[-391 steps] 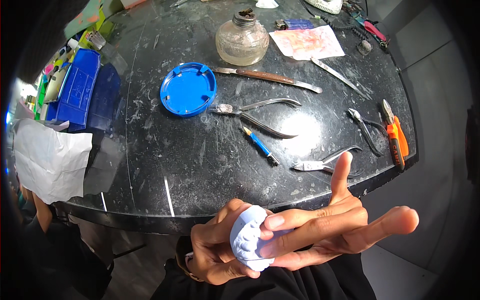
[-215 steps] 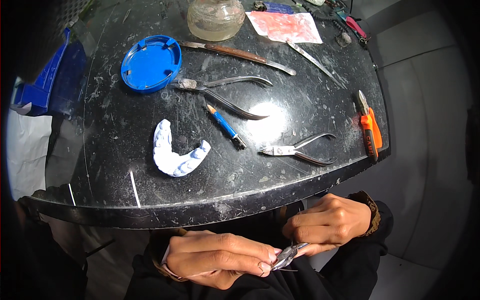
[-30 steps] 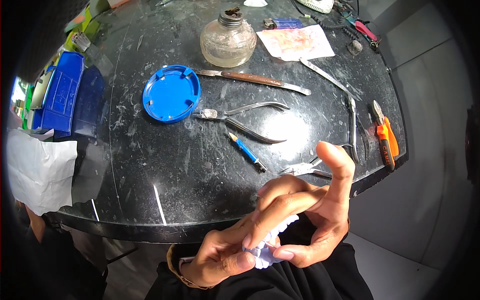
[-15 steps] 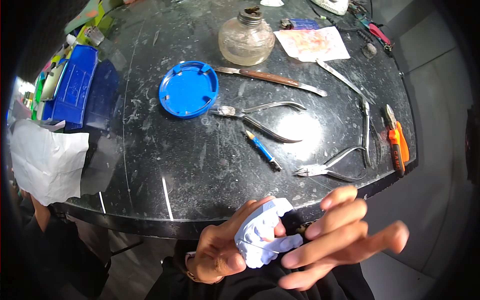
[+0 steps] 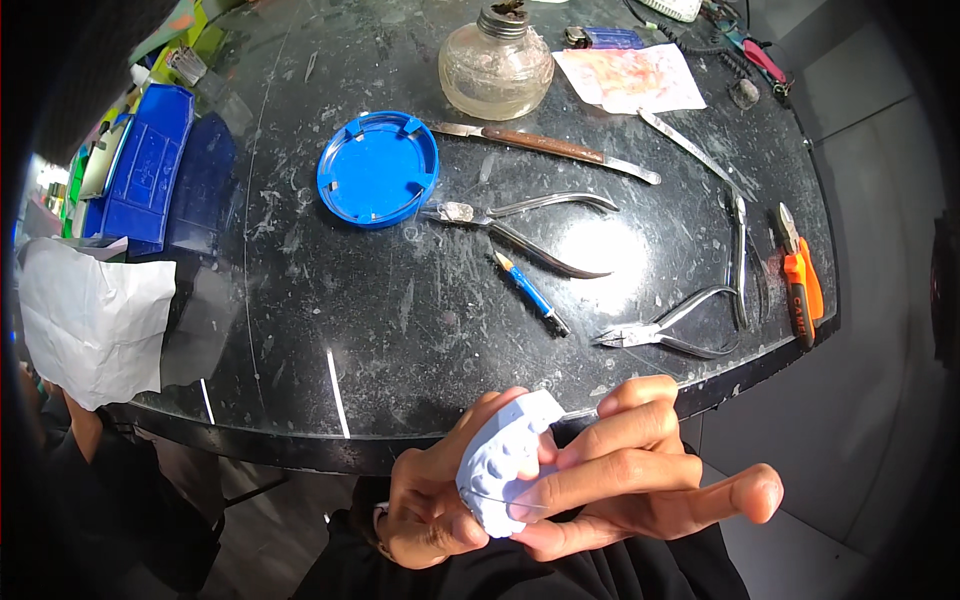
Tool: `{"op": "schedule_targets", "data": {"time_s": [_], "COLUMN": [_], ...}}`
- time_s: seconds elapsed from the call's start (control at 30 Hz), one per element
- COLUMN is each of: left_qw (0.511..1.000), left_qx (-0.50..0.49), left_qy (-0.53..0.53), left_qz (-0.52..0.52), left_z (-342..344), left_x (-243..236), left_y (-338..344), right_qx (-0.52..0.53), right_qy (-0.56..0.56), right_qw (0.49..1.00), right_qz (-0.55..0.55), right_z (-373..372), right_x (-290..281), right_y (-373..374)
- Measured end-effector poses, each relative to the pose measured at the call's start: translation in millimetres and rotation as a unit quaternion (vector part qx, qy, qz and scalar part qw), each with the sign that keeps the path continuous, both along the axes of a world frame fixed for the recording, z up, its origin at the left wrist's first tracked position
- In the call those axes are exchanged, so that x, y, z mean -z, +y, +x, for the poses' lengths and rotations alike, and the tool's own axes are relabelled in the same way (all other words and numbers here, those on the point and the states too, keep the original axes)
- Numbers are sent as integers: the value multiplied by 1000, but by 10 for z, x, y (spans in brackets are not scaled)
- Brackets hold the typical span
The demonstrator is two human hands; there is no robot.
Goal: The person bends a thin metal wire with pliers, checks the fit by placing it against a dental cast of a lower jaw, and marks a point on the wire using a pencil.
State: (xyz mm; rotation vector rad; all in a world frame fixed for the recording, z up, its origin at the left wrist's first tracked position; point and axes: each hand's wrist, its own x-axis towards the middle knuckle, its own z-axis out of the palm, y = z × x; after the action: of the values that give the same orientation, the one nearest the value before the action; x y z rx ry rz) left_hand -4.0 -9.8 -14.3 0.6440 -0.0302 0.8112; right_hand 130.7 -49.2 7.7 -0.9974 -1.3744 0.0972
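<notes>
A pale blue dental cast (image 5: 502, 455) with moulded teeth is tilted in my left hand (image 5: 425, 510), whose thumb and fingers are closed around its left side. Across the teeth runs a thin metal wire (image 5: 490, 497), one end reaching over toward my right fingers. My right hand (image 5: 640, 475) has its fingertips and thumb against the right part of the cast, covering much of it, while one finger sticks out to the right. Whether those fingertips also pinch the wire, I cannot make out.
On the dark table lie a blue pencil (image 5: 530, 290), pliers (image 5: 485, 213), more pliers (image 5: 640, 335), orange-handled cutters (image 5: 797, 275) and a wooden-handled knife (image 5: 545, 147). A blue round lid (image 5: 375, 170) and glass burner (image 5: 495, 70) stand beyond. Another person's hand (image 5: 85, 425) shows at left.
My right hand has moved left and closed in on the cast, its fingertips now covering the right part. The cast has shifted slightly left, and the view has tilted a little.
</notes>
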Motion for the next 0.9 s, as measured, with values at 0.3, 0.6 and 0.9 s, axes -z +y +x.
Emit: {"op": "schedule_targets", "data": {"time_s": [0.3,0.6,0.9], "left_qw": [998,997,999], "left_qx": [11,47,22], "left_qy": [59,52,23], "left_qz": [8,-12,-17], "left_z": [-38,-100,-92], "left_x": [-53,-16,42], "left_y": [17,7,-40], "right_qx": [12,-51,-60], "right_qy": [55,146,103], "right_qw": [998,987,991], "right_qz": [-33,-46,-61], "right_z": [-51,-46,-29], "right_x": [-66,-102,-66], "right_y": [18,54,43]}}
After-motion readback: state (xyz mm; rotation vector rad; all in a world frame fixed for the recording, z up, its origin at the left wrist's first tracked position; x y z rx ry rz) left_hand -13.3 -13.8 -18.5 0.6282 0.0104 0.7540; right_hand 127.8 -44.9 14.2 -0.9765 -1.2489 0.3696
